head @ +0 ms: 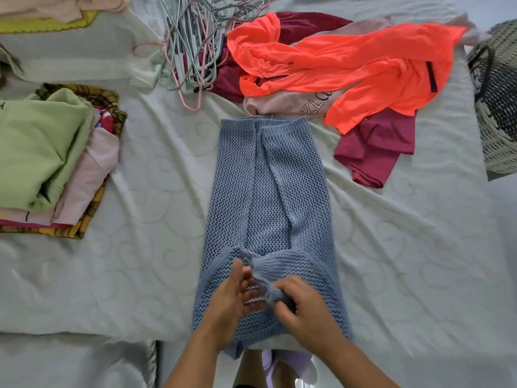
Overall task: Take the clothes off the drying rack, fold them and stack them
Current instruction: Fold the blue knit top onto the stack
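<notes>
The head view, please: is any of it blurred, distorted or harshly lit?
Head view: soft, even light, no glare; the blue knit sweater is sharp; the left hand and right hand are slightly motion-blurred; the basket leans at the wide-angle edge.

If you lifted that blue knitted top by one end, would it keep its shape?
Probably not: the blue knitted top looks soft and open-meshed, so it would likely sag and stretch. Its cuff bunches limply in the right hand.

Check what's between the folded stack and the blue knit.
Only bare bedsheet, wrinkled, lies between the folded stack and the blue knit; nothing else rests there. The head view shows it.
</notes>
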`<state>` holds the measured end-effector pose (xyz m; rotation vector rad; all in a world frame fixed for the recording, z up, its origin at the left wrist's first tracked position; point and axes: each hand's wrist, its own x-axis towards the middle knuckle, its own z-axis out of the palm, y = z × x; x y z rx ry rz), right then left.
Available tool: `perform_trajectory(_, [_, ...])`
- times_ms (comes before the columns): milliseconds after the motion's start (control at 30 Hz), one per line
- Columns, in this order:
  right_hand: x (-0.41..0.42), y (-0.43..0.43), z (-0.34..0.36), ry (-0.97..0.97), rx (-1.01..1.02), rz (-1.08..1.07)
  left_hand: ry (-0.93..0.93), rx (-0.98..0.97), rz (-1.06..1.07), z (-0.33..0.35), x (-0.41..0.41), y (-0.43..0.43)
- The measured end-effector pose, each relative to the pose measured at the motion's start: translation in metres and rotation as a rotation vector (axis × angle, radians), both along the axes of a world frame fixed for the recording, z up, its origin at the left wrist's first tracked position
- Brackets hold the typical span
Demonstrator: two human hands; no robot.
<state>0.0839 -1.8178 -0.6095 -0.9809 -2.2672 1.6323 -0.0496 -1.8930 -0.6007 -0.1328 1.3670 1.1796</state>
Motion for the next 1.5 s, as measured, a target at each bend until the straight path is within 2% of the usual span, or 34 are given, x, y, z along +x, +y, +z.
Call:
perform_trajectory(33, [-0.006, -0.008, 0.001, -0.005, -0.024, 0.082, 0.038, 0.002, 0.009, 0.001, -0.005, -0.005])
perform_trajectory(67, [-0.010, -0.014, 0.000, -0.025, -0.049, 0.167, 0.154, -0.034, -0.018, -0.002, -0.010, -0.011])
perform_trajectory(133, [-0.012, -0.024, -0.010, -0.126, -0.048, 0.275, 0.543, -0.170, -0.153, -0.018, -0.023, -0.022])
perform_trajectory(167, [-0.009, -0.026, -0.014, -0.169, -0.042, 0.256, 0.691, -0.244, -0.211, -0.027, -0.029, -0.027])
perform_trajectory(333, [0.036, -0.009, -0.043, -0.401, 0.264, -0.209, 1.099, -0.399, -0.374, -0.053, -0.046, -0.037])
perform_trajectory(367, [0.045, -0.003, -0.045, -0.479, 0.280, -0.290, 1.114, -0.450, -0.355, -0.055, -0.047, -0.040])
perform_trajectory(400, [0.051, 0.002, -0.046, -0.574, 0.242, -0.360, 1.044, -0.488, -0.314, -0.054, -0.047, -0.043])
perform_trajectory(467, [0.054, 0.010, -0.042, -0.695, 0.023, -0.441, 0.781, -0.497, -0.261, -0.050, -0.042, -0.052])
perform_trajectory(533, [0.054, 0.013, -0.038, -0.682, -0.234, -0.447, 0.541, -0.435, -0.283, -0.046, -0.037, -0.063])
perform_trajectory(600, [0.057, 0.011, -0.038, -0.675, -0.334, -0.387, 0.358, -0.354, -0.264, -0.040, -0.029, -0.073])
perform_trajectory(667, [0.067, 0.009, -0.035, -0.673, -0.454, -0.394, 0.277, -0.314, -0.246, -0.034, -0.021, -0.084])
perform_trajectory(767, [0.092, 0.007, -0.023, -0.642, -0.909, -0.485, 0.103, -0.263, -0.142, -0.024, -0.010, -0.102])
perform_trajectory(833, [0.102, 0.013, -0.011, -0.569, -1.076, -0.541, 0.028, -0.205, -0.068, -0.015, -0.008, -0.105])
perform_trajectory(1033, [0.061, 0.073, 0.023, -0.175, -1.046, -0.663, 0.028, -0.106, 0.110, 0.017, -0.043, -0.035])
perform_trajectory(1133, [0.024, 0.113, 0.035, 0.024, -1.079, -0.639, -0.010, -0.074, 0.177, 0.012, -0.079, 0.019])
perform_trajectory(1267, [-0.019, 0.164, 0.038, 0.175, -1.113, -0.611, -0.057, -0.084, 0.172, 0.006, -0.124, 0.084])
perform_trajectory(1367, [-0.047, 0.199, 0.031, 0.213, -1.062, -0.735, -0.087, 0.096, 0.238, 0.015, -0.151, 0.116])
perform_trajectory(1433, [-0.053, 0.215, 0.016, 0.168, -0.942, -0.814, 0.053, 0.040, 0.197, 0.010, -0.159, 0.123])
perform_trajectory(1500, [-0.048, 0.215, -0.002, 0.006, -0.734, -0.802, 0.348, -0.172, 0.013, -0.009, -0.153, 0.112])
